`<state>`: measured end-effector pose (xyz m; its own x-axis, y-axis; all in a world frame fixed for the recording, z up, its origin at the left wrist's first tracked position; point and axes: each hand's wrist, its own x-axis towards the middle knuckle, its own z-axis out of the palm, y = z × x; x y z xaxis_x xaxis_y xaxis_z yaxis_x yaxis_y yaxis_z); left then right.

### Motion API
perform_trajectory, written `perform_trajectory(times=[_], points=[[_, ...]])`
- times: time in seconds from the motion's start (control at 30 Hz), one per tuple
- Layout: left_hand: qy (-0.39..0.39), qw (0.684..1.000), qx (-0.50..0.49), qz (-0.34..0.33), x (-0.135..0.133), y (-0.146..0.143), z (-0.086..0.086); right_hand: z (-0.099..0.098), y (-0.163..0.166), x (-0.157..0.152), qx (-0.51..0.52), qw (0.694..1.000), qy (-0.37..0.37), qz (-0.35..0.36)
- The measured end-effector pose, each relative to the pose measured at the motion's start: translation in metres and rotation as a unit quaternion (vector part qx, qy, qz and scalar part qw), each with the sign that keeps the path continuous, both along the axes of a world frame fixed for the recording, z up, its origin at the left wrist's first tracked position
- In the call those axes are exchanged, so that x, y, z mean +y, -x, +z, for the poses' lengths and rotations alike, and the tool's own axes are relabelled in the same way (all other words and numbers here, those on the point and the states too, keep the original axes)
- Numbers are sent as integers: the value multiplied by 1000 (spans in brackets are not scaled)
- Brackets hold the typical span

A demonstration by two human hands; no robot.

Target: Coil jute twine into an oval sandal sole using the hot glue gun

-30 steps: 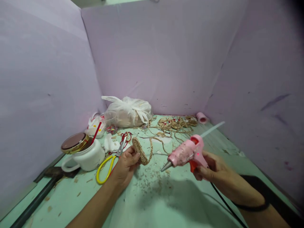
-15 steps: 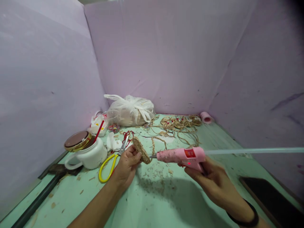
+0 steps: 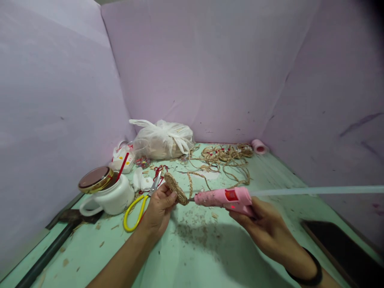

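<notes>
My left hand [image 3: 161, 206] pinches a coil of braided jute rope [image 3: 176, 189], tilted on edge above the table. A loose tail of the braid [image 3: 190, 184] trails from the coil toward the back. In my right hand [image 3: 268, 230] is a pink hot glue gun [image 3: 223, 199], its red light on and a long clear glue stick [image 3: 315, 191] sticking out of its rear. The metal nozzle points left and meets the coil's lower right edge; whether glue is coming out is too small to see. The trigger fingers are partly hidden behind the grip.
Yellow-handled scissors [image 3: 136, 212] lie beside my left wrist, near a white mug [image 3: 115, 198] and a hammer [image 3: 70, 222]. Behind are a white plastic bag [image 3: 165, 140], jute cords [image 3: 225, 154] and a pink roll [image 3: 259, 147]. A dark phone-like slab [image 3: 339, 248] lies right.
The view has shifted slightly. My hands still hold the coil and the glue gun, with the nozzle staying at the coil's lower edge.
</notes>
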<state>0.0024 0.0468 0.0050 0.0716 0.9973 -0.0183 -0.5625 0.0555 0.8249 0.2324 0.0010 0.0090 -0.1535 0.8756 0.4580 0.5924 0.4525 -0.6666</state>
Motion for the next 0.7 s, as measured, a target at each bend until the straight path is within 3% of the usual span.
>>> perform_trajectory(times=[0.7], points=[[-14,1000,17,9,1,0,-2,-9,0,1,-36,998,-51,-29]])
